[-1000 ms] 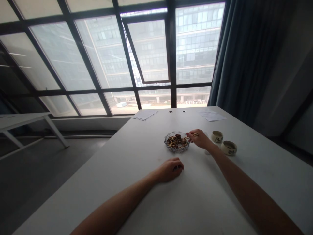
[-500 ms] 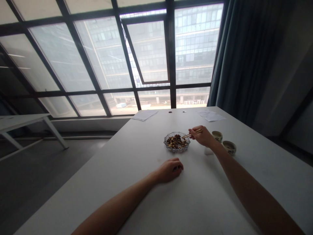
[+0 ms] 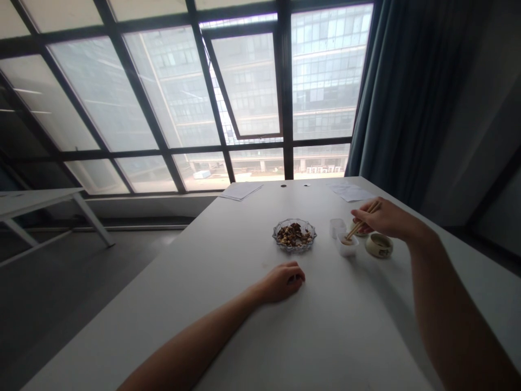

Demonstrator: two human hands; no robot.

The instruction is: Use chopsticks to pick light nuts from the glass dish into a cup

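Note:
My right hand (image 3: 380,217) grips a pair of wooden chopsticks (image 3: 355,228), their tips down in a small clear plastic container (image 3: 347,251) that has something brownish at the bottom. Whether a piece is between the tips is too small to tell. Loosely curled on the tabletop, my left hand (image 3: 285,280) seems to hold nothing. Just beyond it stands a scalloped glass bowl (image 3: 296,250) with a mix of dark and pale dried pieces (image 3: 293,234), perhaps nuts and dried fruit.
Another clear plastic container (image 3: 337,226) sits behind the first. A round ceramic cup (image 3: 378,247) stands to the right, and a second cup is mostly hidden behind my right hand. Papers (image 3: 241,191) and more sheets (image 3: 350,191) lie at the table's far edge.
My right hand has moved right with the chopsticks, from the glass bowl to the plastic container. Both plastic containers now show more fully. My left hand has stayed put.

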